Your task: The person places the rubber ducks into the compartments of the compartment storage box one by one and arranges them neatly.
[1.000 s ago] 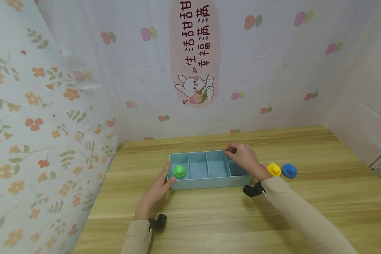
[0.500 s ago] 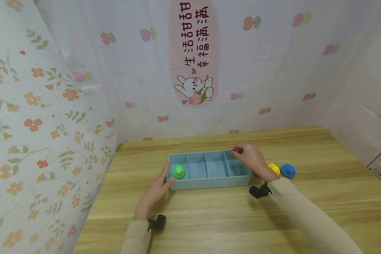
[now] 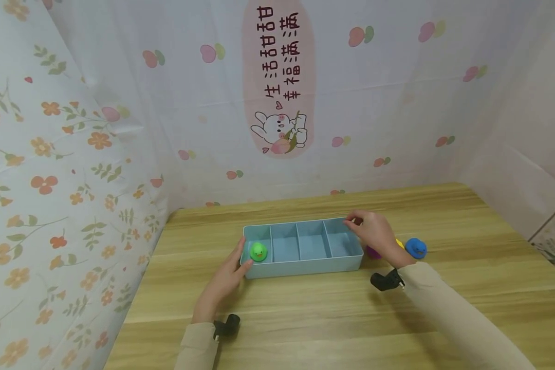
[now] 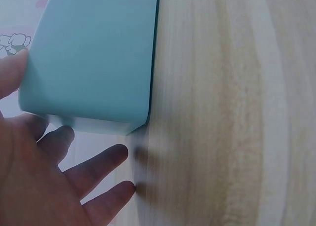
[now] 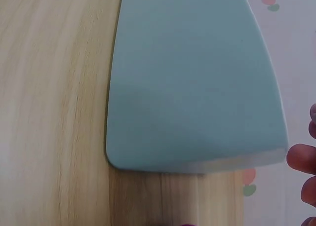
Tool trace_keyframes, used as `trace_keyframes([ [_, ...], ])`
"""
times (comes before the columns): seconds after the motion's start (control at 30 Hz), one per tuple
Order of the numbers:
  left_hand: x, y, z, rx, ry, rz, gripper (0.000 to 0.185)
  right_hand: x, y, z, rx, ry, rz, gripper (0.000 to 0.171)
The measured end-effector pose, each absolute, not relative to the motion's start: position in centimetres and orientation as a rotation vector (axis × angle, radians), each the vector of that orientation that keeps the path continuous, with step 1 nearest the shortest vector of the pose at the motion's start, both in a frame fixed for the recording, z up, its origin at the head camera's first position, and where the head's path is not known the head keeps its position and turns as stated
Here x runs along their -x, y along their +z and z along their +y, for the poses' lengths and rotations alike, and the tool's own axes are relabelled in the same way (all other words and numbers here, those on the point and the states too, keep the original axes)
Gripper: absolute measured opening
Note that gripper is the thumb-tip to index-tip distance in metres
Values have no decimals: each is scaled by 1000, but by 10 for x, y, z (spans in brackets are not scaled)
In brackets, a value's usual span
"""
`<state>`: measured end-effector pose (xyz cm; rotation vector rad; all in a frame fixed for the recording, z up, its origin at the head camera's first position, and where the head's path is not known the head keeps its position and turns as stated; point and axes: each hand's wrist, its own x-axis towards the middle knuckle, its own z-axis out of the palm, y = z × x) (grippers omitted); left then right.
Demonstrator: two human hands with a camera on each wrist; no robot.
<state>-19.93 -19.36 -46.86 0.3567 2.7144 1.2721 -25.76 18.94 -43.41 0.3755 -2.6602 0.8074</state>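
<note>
Left hand [image 3: 225,280] rests flat against tray [image 3: 305,267]; right hand [image 3: 376,234] pinches its corner — ducks visible only overhead.

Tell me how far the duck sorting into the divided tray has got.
One is in: the green duck sits in the tray's leftmost compartment; the other three are bare. In hand: the left hand rests on the tray's left end, and the right hand is at its far right corner. Left: blue duck, yellow duck and a purple toy on the table.
</note>
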Motion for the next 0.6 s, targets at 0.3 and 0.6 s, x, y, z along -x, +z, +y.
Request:
trace_keyframes([
  [0.3, 199, -471, -195, -384, 1292, 2721, 69, 255, -434, 198, -377, 794, -2661, 10],
  [0.6, 199, -470, -195, -376, 1314, 2695, 69, 250, -432, 210, -351, 783, -2684, 13],
])
